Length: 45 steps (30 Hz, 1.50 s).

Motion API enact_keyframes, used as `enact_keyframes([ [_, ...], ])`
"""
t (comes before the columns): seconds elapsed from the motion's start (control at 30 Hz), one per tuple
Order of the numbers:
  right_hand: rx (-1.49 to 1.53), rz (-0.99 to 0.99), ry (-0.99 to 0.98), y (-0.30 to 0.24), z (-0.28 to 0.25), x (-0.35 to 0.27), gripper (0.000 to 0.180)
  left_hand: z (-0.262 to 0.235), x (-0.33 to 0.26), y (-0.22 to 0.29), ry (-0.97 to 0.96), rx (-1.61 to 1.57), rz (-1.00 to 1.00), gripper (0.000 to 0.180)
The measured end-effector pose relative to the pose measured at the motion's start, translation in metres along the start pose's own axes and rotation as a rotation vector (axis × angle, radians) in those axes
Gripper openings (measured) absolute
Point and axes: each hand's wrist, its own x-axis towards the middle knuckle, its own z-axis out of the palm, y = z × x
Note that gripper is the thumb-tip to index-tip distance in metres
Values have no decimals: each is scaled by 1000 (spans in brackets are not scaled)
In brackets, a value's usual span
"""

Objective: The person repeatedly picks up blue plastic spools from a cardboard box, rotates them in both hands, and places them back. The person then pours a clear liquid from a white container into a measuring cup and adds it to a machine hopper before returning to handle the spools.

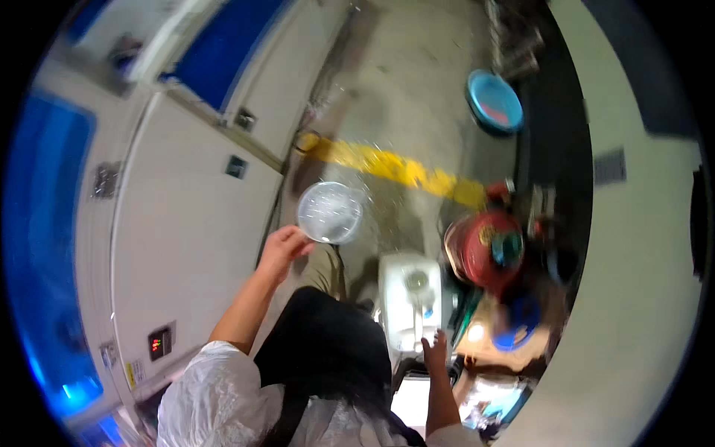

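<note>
Just left of the middle of the view, a clear round dish (330, 212) is hanging over the floor (395, 89), its glossy face turned up and its exact depth hidden by blur. At its near left edge the left hand (285, 249) is closing narrowly on the rim, apparently holding the dish with thumb and fingertips. Holding it out from the body seems to be the step in hand; the next move, by my judgement, is calling for a firm pinch and a level rim, since only one edge is being supported. Nearer the body, to the right, a white plastic jug (393, 290) is standing with its round cap and long handle facing up. By its near end the right hand (436, 352) is hovering empty, thumb and fingers spread wide; whether a fingertip is touching the jug, I cannot tell. Right of the jug, a red round vessel (471, 261) is bearing a green object (508, 248) on top. Farther out, a yellow stripe (387, 165) is crossing the floor, and a light-blue basin (484, 80) is sitting beyond it on the right. Along the left side, white machine cabinets (197, 231) are lining the aisle.
</note>
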Motion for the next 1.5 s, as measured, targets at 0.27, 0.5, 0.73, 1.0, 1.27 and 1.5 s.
enact_keyframes([
  [0.27, -237, -265, -30, -62, -21, -9, 57, 5, -119, 253, -98, -143, 335, 16],
  [0.5, -336, -431, -147, -172, 0, 39, 53, -47, -241, 480, -11, -160, 707, 27],
  [0.73, -331, -543, -231, -237, 33, 93, 50, -126, -328, 585, 428, 8, 980, 24],
  [1.0, -470, -564, -339, -292, 68, 105, 48, -284, -388, 596, 754, 316, 817, 24],
  [1.27, -423, -514, -400, -334, 80, 100, 44, -356, -365, 586, 1269, 819, 226, 25],
  [1.5, -524, -406, -395, -326, 72, 100, 47, -400, -312, 559, 1694, 1457, 277, 20],
])
